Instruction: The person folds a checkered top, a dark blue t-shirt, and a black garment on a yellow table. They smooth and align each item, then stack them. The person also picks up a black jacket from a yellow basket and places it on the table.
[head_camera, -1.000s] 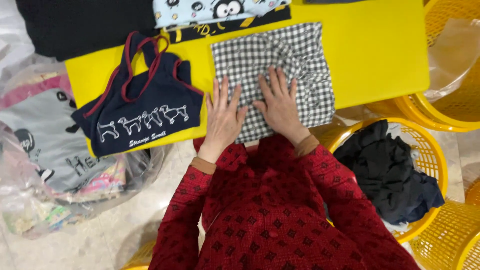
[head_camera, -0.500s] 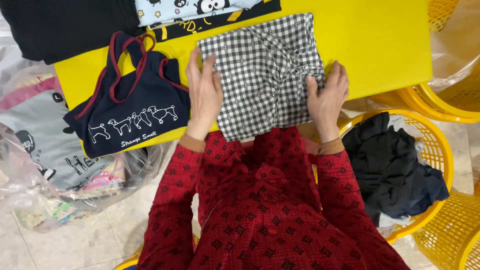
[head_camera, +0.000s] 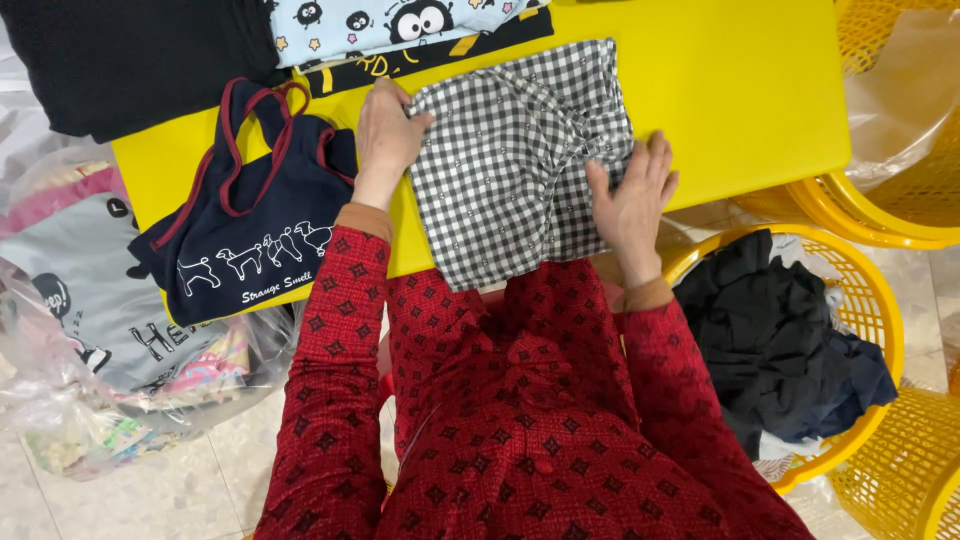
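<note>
A folded black-and-white checked garment lies on the yellow table, its near edge hanging over the front. My left hand rests at its upper left corner, fingers curled on the cloth's edge. My right hand lies flat with fingers spread on its right side. Both arms wear red patterned sleeves. A navy tank top with red trim and white animal prints lies just left of my left hand.
Dark garments and a light blue cartoon-print cloth lie along the table's far edge. A yellow basket of dark clothes stands at right, with more yellow baskets around it. Clear plastic bags of clothing sit at left.
My hands moved apart from the middle of the checked garment to its left and right sides. The left hand slid further up to the top left corner.
</note>
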